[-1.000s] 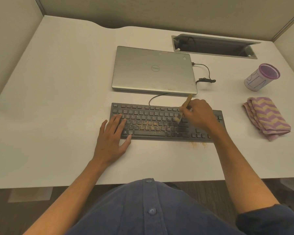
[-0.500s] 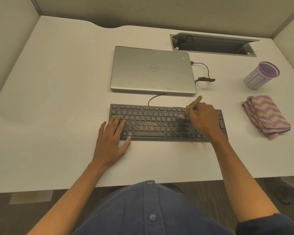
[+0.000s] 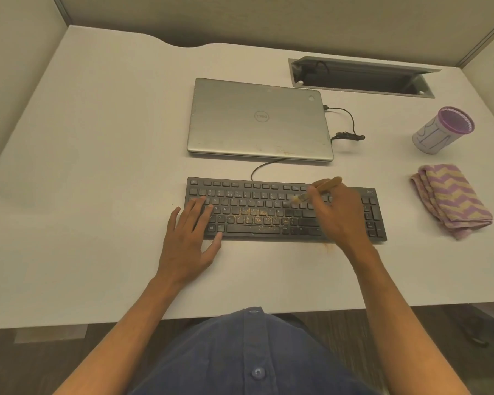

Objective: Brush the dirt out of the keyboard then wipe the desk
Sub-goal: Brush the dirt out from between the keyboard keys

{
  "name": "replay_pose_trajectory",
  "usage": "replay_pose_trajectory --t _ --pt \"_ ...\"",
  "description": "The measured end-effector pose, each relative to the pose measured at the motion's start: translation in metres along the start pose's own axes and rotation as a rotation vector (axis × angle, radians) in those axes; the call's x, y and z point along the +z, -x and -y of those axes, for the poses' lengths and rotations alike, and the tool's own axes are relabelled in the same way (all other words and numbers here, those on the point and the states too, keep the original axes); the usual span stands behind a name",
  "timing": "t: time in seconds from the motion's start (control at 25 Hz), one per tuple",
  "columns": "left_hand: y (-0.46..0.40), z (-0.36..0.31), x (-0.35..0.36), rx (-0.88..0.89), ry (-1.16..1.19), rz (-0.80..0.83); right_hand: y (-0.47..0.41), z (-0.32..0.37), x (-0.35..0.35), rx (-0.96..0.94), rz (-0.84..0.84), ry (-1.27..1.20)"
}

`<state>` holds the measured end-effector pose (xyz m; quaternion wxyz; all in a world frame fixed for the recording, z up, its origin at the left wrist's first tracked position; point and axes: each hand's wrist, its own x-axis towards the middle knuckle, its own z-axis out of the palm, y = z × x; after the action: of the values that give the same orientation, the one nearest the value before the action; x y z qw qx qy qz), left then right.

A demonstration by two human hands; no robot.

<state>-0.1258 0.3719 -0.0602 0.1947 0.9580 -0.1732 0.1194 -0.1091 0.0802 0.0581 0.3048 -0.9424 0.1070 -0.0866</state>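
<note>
Keyboard (image 3: pixel 285 212) long axis runs left-right; dirt (image 3: pixel 257 216) lies left of the brush (image 3: pixel 317 191) gripped by the right hand (image 3: pixel 337 215). Left hand (image 3: pixel 188 238) rests flat, fingers spread.

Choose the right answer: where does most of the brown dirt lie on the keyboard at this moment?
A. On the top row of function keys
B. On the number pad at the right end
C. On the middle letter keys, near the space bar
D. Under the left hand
C: the brown dirt is scattered over the middle letter rows of the keyboard, just above the space bar, between the left hand and the right hand that holds the brush.
</note>
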Motion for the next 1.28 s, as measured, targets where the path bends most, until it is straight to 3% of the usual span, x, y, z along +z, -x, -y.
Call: replay_pose_trajectory --t 0.8,1.08,1.28 --pt "-0.001 -0.002 -0.002 -0.004 -0.019 -0.004 0.013 0.015 0.034 -0.065 0.145 -0.316" --pt "-0.001 -0.003 -0.002 -0.003 -0.015 -0.007 0.004 0.019 0.042 -0.157 0.025 -0.196" --pt "-0.001 -0.003 -0.002 0.001 -0.013 -0.013 0.001 0.023 0.046 -0.211 0.077 -0.152"
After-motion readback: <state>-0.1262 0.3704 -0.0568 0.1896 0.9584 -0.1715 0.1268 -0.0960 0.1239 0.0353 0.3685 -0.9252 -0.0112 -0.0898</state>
